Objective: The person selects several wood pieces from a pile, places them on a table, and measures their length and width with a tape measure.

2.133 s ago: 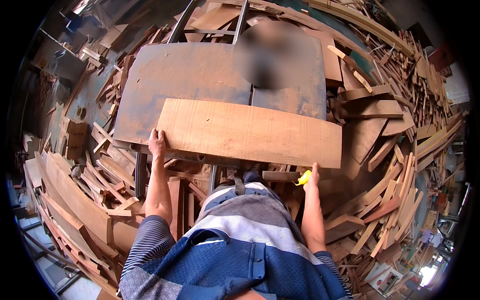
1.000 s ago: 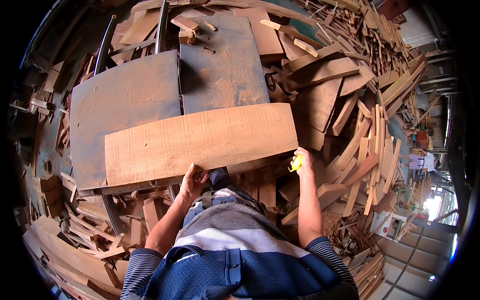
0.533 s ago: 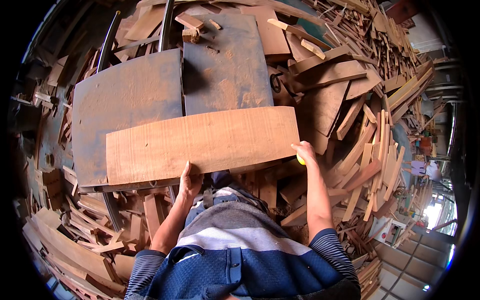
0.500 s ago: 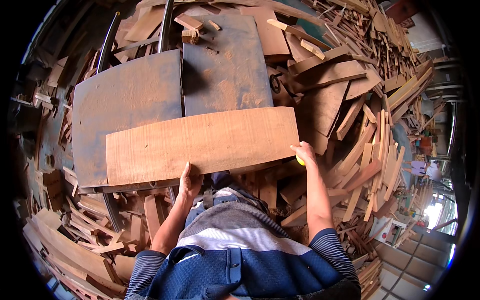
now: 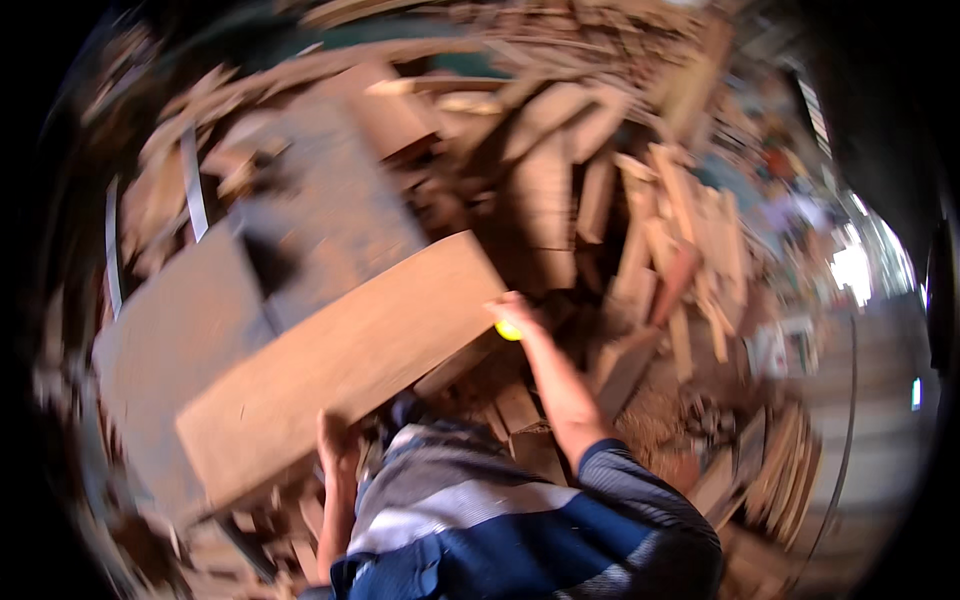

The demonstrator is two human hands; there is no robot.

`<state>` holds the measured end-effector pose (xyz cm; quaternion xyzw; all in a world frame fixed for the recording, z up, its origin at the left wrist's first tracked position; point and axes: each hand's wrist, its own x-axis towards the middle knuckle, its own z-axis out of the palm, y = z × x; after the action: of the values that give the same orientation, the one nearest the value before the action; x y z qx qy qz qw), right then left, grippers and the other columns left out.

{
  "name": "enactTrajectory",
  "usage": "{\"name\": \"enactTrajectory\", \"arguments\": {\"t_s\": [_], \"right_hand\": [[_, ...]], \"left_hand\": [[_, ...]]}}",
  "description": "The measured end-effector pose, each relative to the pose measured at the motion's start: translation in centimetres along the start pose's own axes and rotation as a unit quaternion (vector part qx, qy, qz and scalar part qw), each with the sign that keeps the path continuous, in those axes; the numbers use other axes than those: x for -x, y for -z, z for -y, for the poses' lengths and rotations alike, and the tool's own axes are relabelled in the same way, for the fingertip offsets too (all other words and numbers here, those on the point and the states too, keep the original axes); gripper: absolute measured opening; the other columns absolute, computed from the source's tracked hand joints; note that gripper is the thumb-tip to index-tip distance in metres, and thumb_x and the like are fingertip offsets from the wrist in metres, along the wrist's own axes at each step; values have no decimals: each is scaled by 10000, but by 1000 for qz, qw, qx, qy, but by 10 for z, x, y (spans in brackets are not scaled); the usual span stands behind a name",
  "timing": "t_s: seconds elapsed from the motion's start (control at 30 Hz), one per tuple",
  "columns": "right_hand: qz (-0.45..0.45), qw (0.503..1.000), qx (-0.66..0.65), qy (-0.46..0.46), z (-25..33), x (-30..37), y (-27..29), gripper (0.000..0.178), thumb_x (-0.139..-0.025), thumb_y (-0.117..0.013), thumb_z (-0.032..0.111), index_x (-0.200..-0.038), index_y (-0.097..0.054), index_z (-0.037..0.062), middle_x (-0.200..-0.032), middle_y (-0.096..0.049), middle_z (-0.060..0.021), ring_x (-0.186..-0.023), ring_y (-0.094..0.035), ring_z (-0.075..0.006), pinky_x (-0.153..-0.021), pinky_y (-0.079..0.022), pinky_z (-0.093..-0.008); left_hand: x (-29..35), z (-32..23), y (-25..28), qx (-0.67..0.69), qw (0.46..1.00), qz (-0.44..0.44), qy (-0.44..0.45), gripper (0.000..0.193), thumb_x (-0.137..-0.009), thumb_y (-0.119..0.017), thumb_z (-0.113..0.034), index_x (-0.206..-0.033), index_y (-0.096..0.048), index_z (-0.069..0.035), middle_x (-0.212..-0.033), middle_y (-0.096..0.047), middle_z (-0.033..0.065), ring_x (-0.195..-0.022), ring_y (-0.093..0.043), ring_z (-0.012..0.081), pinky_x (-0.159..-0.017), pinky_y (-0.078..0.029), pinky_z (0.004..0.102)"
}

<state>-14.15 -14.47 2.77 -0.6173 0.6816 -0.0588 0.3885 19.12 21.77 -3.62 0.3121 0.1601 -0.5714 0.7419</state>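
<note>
A wide reddish-brown wooden board (image 5: 345,365) lies slantwise across the near side of a dusty grey metal machine table (image 5: 165,370). My left hand (image 5: 338,440) grips the board's near long edge, thumb up and fingers partly hidden. At the far right end, my right hand (image 5: 512,305) holds the board's corner. A small bright yellow-green thing (image 5: 508,329) shows under that palm, its kind too blurred to tell. The whole picture is smeared by motion.
Two metal rails (image 5: 193,185) extend beyond the table. Wood offcuts (image 5: 545,200) are heaped past it, with upright strips (image 5: 715,250) at the right. Sawdust (image 5: 655,440) covers the ground beside stacked boards (image 5: 775,480). A person (image 5: 795,212) is blurred in the far right background.
The view has swung to the right, so the table and board appear turned and further left. Both hands keep their hold on the board.
</note>
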Motion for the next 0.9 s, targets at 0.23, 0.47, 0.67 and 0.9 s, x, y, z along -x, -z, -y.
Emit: {"name": "enactTrajectory", "arguments": {"t_s": [0.23, 0.47, 0.67, 0.9], "right_hand": [[-18, 997, 18, -66, 10, 32, 31, 604, -862, -665, 505, -1182, -590, -1, -1219, -652, -241, -1137, -626, -384, -937, -497, -456], [33, 999, 38, 9, 32, 33, 51, 489, -857, -675, 485, -996, -697, 16, -930, -716, -212, -877, -695, -316, -768, -524, -428], [15, 994, -102, 43, -41, 79, 34, 585, -889, -711, 425, -1238, -626, -38, -1128, -708, -181, -1027, -677, -264, -869, -522, -385], [106, 914, -322, -224, -134, 171, -23, 244, -973, -572, 202, -1158, -598, 46, -806, -680, -112, -581, -636, -213, -494, -512, -358]], "left_hand": [[13, 5, -31, 17, 1000, -10, 10, 258, -942, -720, -262, -1127, -683, -86, -1135, -724, 57, -1088, -656, 194, -1038, -480, 350], [4, -26, 20, -22, 1000, 10, 5, 194, -955, -688, -240, -1029, -717, -63, -1070, -747, 77, -1036, -687, 179, -956, -544, 331], [75, -46, -117, -243, 950, -145, -131, 183, -917, -681, -195, -913, -701, -13, -842, -660, 47, -744, -611, 149, -647, -481, 287], [105, -74, -173, -343, 923, -84, -152, 220, -848, -707, -139, -983, -713, 35, -919, -725, 85, -827, -686, 178, -791, -545, 327]]}}
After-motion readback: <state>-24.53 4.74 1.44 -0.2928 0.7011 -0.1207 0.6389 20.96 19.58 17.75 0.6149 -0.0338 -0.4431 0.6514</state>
